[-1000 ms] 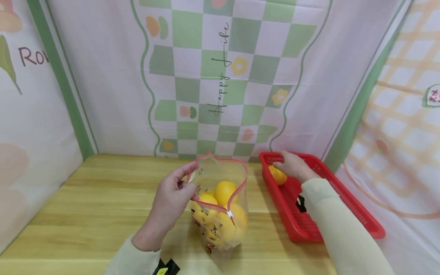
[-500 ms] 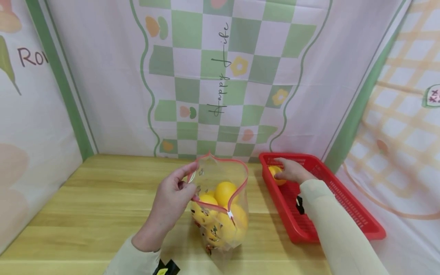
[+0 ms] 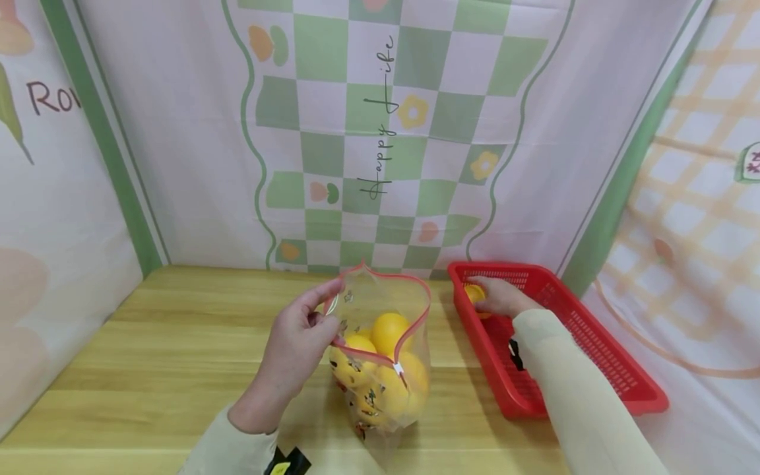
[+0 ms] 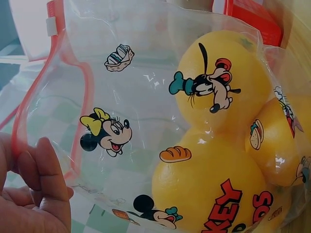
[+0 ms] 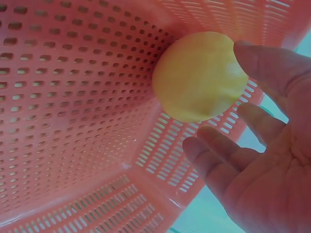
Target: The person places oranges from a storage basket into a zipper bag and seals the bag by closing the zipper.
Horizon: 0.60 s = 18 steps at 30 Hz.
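Fruit (image 5: 197, 77), bskt (image 3: 495, 373) corner (R fingers (image 5: 210, 162) adj.)

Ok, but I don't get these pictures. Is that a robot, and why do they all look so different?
There's no robot here, just a person using two bare hands. The wide picture comes from a camera on the person's head, looking forward and down. The other two come from little cameras on each wrist, so everything looks closer.

On the wooden table are a clear bag with cartoon pictures and a red basket. The left hand pinches the bag's edge, and you can see round yellow fruits inside. The right hand is in the basket, its fingers spread beside one more yellow fruit. I can't tell for sure whether they touch it.
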{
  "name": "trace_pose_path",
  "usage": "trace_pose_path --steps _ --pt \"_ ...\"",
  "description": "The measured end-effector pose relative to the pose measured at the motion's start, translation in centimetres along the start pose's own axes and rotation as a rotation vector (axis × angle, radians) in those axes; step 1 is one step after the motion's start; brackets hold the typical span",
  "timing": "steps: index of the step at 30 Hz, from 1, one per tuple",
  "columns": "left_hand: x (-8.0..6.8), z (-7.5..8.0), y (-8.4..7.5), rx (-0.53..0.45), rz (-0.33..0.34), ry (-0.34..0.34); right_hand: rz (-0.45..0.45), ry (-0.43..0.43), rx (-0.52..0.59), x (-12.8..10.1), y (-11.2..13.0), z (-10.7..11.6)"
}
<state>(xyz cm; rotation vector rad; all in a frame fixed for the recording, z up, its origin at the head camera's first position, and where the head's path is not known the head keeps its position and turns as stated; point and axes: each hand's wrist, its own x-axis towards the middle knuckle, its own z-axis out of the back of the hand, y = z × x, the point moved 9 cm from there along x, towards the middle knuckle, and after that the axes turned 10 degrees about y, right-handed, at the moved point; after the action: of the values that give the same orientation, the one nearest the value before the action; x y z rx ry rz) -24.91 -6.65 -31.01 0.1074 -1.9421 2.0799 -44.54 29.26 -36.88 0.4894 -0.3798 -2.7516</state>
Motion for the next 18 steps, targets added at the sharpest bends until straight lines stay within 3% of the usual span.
trace_pose_path --steps 7,18 --pt "0.0 0.0 0.0 -0.005 0.001 0.001 0.016 0.014 -0.051 0.2 -0.2 -0.4" --pt "0.0 0.0 0.2 -0.018 0.000 0.003 -0.110 0.046 -0.082 0.4 -1.3 -1.0"
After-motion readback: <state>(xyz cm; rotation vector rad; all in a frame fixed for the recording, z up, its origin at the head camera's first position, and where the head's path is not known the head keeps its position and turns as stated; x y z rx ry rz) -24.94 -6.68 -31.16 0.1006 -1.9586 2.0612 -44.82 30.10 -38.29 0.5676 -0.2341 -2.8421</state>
